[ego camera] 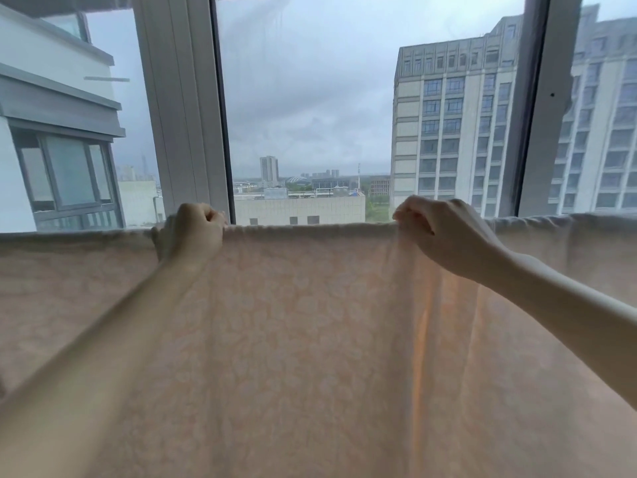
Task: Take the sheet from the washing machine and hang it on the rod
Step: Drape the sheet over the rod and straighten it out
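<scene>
**One sheet, two hands at its top edge**

One pale patterned sheet (pixel 310 322) hangs across the view — its top fold a level line before the window (pixel 303 98). Left hand (pixel 191 231) and right hand (pixel 437 229) each grip that edge, well apart, fingers curled.

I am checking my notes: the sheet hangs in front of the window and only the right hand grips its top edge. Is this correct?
Not quite. The head view shows both hands gripping the top edge of the sheet: the left hand and the right hand. It does hang before the window.
</scene>
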Available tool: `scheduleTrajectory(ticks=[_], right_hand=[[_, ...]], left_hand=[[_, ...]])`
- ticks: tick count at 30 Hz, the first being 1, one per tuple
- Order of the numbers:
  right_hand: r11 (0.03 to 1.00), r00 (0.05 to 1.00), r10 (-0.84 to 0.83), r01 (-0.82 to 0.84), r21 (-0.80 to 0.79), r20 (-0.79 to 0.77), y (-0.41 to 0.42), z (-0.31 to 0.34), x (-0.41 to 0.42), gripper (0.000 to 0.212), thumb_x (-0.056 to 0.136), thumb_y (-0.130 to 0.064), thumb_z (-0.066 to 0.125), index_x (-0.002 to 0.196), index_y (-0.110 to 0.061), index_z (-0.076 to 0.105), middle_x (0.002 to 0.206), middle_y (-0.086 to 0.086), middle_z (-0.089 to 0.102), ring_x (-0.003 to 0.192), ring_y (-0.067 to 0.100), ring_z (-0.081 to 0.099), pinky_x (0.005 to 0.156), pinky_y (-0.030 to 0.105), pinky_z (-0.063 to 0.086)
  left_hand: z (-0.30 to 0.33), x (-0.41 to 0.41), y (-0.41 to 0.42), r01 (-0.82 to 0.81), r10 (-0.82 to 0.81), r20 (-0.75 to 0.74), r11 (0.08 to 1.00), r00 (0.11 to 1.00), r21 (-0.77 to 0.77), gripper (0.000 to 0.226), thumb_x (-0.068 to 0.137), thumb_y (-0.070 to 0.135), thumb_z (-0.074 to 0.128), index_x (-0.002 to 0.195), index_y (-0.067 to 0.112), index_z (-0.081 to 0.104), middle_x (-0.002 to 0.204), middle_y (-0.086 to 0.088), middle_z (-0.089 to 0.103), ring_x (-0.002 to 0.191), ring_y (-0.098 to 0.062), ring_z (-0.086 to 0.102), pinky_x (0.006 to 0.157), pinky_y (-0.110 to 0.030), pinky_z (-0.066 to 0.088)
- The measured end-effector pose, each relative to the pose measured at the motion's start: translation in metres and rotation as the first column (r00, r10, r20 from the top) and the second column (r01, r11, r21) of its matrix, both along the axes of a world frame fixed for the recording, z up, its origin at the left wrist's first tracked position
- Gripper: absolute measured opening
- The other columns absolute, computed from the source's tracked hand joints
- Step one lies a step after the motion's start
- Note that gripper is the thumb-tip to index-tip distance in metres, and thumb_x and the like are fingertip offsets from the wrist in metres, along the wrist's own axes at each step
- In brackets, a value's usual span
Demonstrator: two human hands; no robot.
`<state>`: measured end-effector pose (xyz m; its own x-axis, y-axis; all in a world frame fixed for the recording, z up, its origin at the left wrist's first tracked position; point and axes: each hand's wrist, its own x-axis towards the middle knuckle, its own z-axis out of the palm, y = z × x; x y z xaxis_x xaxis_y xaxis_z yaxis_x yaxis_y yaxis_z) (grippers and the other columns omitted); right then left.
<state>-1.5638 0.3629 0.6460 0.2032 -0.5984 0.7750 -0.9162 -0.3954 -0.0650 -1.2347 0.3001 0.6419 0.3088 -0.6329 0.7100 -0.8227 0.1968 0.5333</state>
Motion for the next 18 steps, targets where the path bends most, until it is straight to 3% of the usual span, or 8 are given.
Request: scheduleTrajectory(ticks=[2, 4, 8, 13, 18], right_hand=[[1.000, 1.000, 0.002, -0.002, -0.004, -0.006, 0.003, -0.003, -0.004, 0.023, 0.099, -0.026, 0.044, 0.102, -0.020, 0.067, 0.058, -0.022, 0.052, 0.040, -0.004, 0.046, 0.048, 0.021, 0.042], [1.000, 1.000, -0.005, 0.005, 0.008, -0.012, 0.006, -0.005, -0.009, 0.023, 0.099, -0.026, 0.043, 0.104, -0.022, 0.065, 0.060, -0.023, 0.051, 0.043, -0.004, 0.047, 0.051, 0.023, 0.044], [1.000, 1.000, -0.007, 0.007, 0.009, -0.026, 0.011, -0.003, -0.017, 0.026, 0.099, -0.028, 0.038, 0.101, -0.019, 0.063, 0.067, -0.016, 0.055, 0.052, 0.003, 0.052, 0.056, 0.035, 0.053], [0.998, 0.996, -0.061, 0.059, -0.036, -0.063, 0.023, -0.004, -0.048, 0.027, 0.099, -0.031, 0.039, 0.098, -0.018, 0.062, 0.079, -0.003, 0.066, 0.062, 0.015, 0.060, 0.061, 0.037, 0.054], [1.000, 0.996, -0.025, 0.025, -0.006, -0.090, 0.033, -0.004, -0.094, 0.023, 0.098, -0.035, 0.045, 0.106, -0.021, 0.063, 0.096, -0.005, 0.068, 0.075, 0.014, 0.064, 0.067, 0.035, 0.055]], left_hand=[[-0.008, -0.028, 0.009, 0.116, -0.109, 0.084, 0.990, 0.990, -0.077, 0.030, 0.097, 0.030, 0.048, 0.081, 0.017, 0.070, 0.068, 0.002, 0.062, 0.076, -0.026, 0.061, 0.085, -0.039, 0.041], [-0.014, -0.060, 0.022, 0.300, -0.278, 0.215, 0.951, 0.936, -0.078, 0.032, 0.097, 0.037, 0.047, 0.081, 0.017, 0.067, 0.059, 0.006, 0.058, 0.067, -0.024, 0.061, 0.071, -0.032, 0.038], [-0.009, -0.111, 0.034, 0.517, -0.491, 0.301, 0.856, 0.817, -0.007, 0.025, 0.093, 0.047, 0.052, 0.099, 0.028, 0.068, 0.082, 0.015, 0.071, 0.080, -0.008, 0.066, 0.080, -0.032, 0.047], [-0.009, -0.160, 0.040, 0.545, -0.500, 0.364, 0.838, 0.786, -0.024, 0.029, 0.092, 0.051, 0.053, 0.106, 0.031, 0.067, 0.095, 0.015, 0.072, 0.094, -0.010, 0.066, 0.092, -0.041, 0.046], [-0.014, -0.196, 0.042, 0.490, -0.431, 0.357, 0.867, 0.829, -0.091, 0.028, 0.091, 0.051, 0.053, 0.105, 0.032, 0.067, 0.098, 0.013, 0.072, 0.099, -0.014, 0.064, 0.093, -0.036, 0.039]])
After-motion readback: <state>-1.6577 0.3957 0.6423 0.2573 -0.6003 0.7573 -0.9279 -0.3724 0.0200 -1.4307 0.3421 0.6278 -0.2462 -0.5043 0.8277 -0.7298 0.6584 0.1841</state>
